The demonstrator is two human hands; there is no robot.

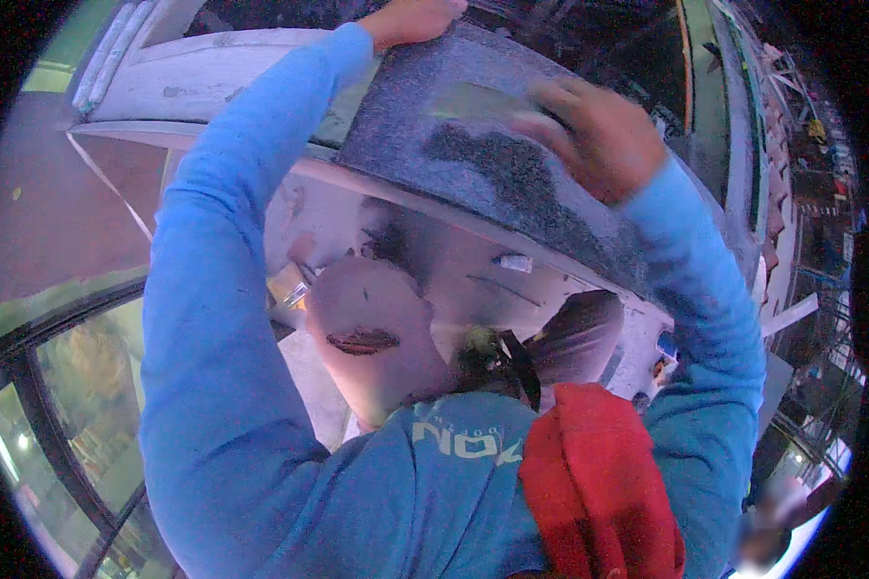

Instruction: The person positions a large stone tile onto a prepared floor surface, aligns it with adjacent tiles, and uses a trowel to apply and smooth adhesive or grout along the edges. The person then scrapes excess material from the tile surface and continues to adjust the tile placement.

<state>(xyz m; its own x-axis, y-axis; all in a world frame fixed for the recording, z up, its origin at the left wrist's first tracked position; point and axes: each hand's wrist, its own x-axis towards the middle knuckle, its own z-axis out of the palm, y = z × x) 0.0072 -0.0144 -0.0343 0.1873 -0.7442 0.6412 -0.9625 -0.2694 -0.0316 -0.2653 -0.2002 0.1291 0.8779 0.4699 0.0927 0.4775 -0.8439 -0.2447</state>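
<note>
A speckled grey slab-like surface slopes in front of me, with a dark, irregular patch across its middle. My right hand is over the slab's right part, its fingers bent and smeared by motion. A flat greenish-grey piece, also blurred, reaches left from these fingers along the surface; its kind is unclear. At the slab's far edge, my left hand is closed with its fingers pressed together. Whatever it grips is cut off or hidden there.
A pale, worn panel adjoins the slab on the left. Below its near edge are my knees and a small white container on the floor. A red cloth hangs on my chest. A dark-framed glass pane stands at left.
</note>
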